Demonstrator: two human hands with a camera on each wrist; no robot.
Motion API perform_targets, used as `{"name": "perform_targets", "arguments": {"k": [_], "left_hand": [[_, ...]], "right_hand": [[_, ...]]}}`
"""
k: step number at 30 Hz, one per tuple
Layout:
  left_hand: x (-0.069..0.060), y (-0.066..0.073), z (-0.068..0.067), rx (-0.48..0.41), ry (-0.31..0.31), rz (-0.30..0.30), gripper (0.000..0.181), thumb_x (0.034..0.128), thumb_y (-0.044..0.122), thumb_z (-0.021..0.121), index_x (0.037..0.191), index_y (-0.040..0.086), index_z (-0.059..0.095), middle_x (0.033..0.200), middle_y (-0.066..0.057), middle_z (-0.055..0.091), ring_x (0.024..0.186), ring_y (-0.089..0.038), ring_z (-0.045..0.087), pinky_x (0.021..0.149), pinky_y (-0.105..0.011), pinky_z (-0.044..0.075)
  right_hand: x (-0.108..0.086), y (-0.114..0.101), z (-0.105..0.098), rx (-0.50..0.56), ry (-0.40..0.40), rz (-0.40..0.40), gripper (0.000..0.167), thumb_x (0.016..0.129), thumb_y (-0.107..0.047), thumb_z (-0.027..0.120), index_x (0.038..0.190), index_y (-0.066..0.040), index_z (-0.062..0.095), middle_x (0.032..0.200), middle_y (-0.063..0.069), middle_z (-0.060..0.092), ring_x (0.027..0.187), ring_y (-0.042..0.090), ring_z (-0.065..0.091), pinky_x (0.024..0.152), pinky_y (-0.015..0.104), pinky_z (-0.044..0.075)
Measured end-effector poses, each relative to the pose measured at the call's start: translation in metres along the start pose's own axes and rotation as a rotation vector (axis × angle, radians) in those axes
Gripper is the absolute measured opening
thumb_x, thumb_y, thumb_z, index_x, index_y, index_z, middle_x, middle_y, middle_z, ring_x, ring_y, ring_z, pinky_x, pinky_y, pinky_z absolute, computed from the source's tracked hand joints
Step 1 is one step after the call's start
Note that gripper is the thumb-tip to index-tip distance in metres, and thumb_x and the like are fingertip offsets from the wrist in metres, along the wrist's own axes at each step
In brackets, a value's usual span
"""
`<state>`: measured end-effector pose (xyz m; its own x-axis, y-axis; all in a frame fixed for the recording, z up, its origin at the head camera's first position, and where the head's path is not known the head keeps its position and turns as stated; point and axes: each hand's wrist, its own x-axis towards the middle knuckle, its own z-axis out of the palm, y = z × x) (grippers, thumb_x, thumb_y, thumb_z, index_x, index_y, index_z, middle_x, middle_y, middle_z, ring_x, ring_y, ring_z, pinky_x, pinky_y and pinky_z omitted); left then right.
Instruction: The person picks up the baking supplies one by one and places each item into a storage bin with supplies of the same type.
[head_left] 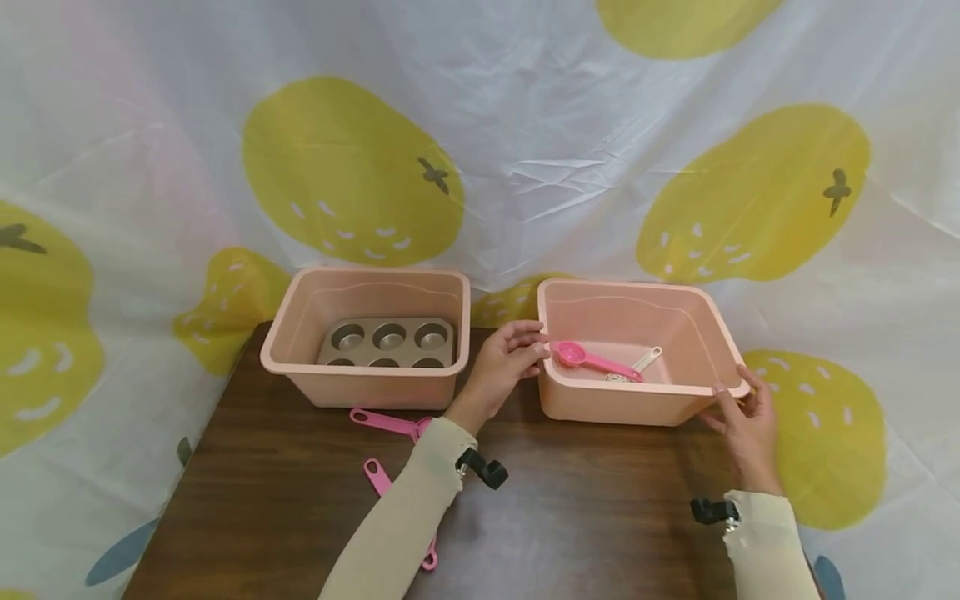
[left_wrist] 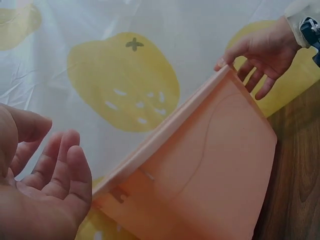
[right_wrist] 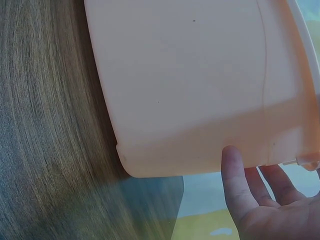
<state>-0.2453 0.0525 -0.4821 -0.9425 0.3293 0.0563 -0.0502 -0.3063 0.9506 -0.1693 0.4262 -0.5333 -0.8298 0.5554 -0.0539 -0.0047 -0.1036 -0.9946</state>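
A pink plastic bin (head_left: pixel 618 400) stands at the right side of the table. Inside lie a pink measuring spoon (head_left: pixel 592 361) and a white-handled utensil (head_left: pixel 648 358), whose head is partly hidden. At the bin's left rim is my left hand (head_left: pixel 504 367), its fingers loosely bent and pinching nothing; whether the fingertips touch the rim I cannot tell. My right hand (head_left: pixel 753 429) touches the front right corner of that bin, and in the right wrist view its fingers (right_wrist: pixel 235 175) look fairly straight against the wall.
Left of it, a second pink bin (head_left: pixel 367 387) holds a muffin pan (head_left: pixel 390 337). Pink measuring spoons (head_left: pixel 382 421) lie on the brown table (head_left: pixel 570 517), partly under my left sleeve (head_left: pixel 405 517). A lemon-print cloth (head_left: pixel 525 125) hangs behind.
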Motion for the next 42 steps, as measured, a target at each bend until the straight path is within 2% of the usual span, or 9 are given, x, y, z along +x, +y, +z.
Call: {"name": "perform_targets", "arguments": {"k": [9, 13, 17, 26, 33, 39, 42], "left_hand": [[-0.013, 0.001, -0.006, 0.014, 0.006, 0.014, 0.038, 0.1020, 0.000, 0.064, 0.139, -0.002, 0.058, 0.129, -0.024, 0.067, 0.092, -0.007, 0.070, 0.074, -0.023, 0.058], [-0.019, 0.003, -0.009, 0.048, -0.001, 0.021, 0.035, 0.1030, 0.001, 0.063, 0.138, -0.003, 0.058, 0.130, -0.026, 0.067, 0.093, -0.008, 0.071, 0.076, -0.025, 0.057], [-0.027, 0.007, -0.013, 0.082, 0.005, 0.020, 0.035, 0.1033, 0.002, 0.063, 0.137, -0.005, 0.057, 0.124, -0.019, 0.070, 0.092, -0.008, 0.070, 0.075, -0.025, 0.056], [-0.047, 0.006, -0.025, 0.072, 0.025, 0.049, 0.028, 0.1025, 0.002, 0.064, 0.130, 0.000, 0.062, 0.115, -0.005, 0.072, 0.093, -0.010, 0.070, 0.075, -0.026, 0.056], [-0.060, 0.002, -0.032, 0.086, 0.050, 0.054, 0.030, 0.1021, 0.000, 0.064, 0.131, -0.003, 0.061, 0.119, -0.015, 0.071, 0.093, -0.011, 0.070, 0.075, -0.024, 0.056], [-0.072, 0.005, -0.040, 0.112, 0.053, 0.059, 0.029, 0.1027, 0.002, 0.064, 0.132, -0.002, 0.061, 0.115, -0.006, 0.071, 0.095, -0.011, 0.070, 0.077, -0.025, 0.056], [-0.080, 0.009, -0.047, 0.144, 0.060, 0.060, 0.030, 0.1033, 0.003, 0.064, 0.133, -0.002, 0.061, 0.116, -0.006, 0.071, 0.100, -0.016, 0.070, 0.080, -0.026, 0.057]], "right_hand": [[0.001, 0.000, -0.002, -0.026, -0.007, 0.015, 0.063, 0.101, -0.015, 0.071, 0.158, -0.023, 0.045, 0.136, -0.003, 0.053, 0.107, 0.006, 0.061, 0.065, 0.024, 0.063], [0.001, -0.003, -0.002, -0.034, -0.004, 0.027, 0.062, 0.102, -0.016, 0.070, 0.158, -0.026, 0.044, 0.152, 0.005, 0.048, 0.110, 0.005, 0.059, 0.066, 0.022, 0.063], [0.002, -0.004, -0.001, -0.022, 0.010, 0.027, 0.061, 0.102, -0.014, 0.070, 0.157, -0.025, 0.045, 0.159, 0.008, 0.044, 0.110, 0.005, 0.060, 0.064, 0.022, 0.062], [0.003, -0.001, 0.000, 0.001, -0.004, 0.003, 0.061, 0.101, -0.011, 0.071, 0.156, -0.023, 0.048, 0.140, 0.000, 0.054, 0.109, 0.007, 0.061, 0.062, 0.025, 0.063], [0.002, 0.002, -0.001, -0.028, -0.004, 0.011, 0.061, 0.101, -0.013, 0.071, 0.156, -0.022, 0.047, 0.133, -0.002, 0.055, 0.108, 0.007, 0.060, 0.063, 0.024, 0.063], [0.003, 0.001, -0.002, -0.006, -0.012, 0.004, 0.060, 0.101, -0.013, 0.072, 0.154, -0.023, 0.048, 0.130, -0.002, 0.055, 0.105, 0.007, 0.061, 0.061, 0.024, 0.062], [0.005, 0.000, -0.003, 0.013, -0.011, -0.004, 0.059, 0.100, -0.011, 0.072, 0.154, -0.023, 0.049, 0.129, -0.002, 0.056, 0.104, 0.006, 0.062, 0.061, 0.024, 0.062]]}}
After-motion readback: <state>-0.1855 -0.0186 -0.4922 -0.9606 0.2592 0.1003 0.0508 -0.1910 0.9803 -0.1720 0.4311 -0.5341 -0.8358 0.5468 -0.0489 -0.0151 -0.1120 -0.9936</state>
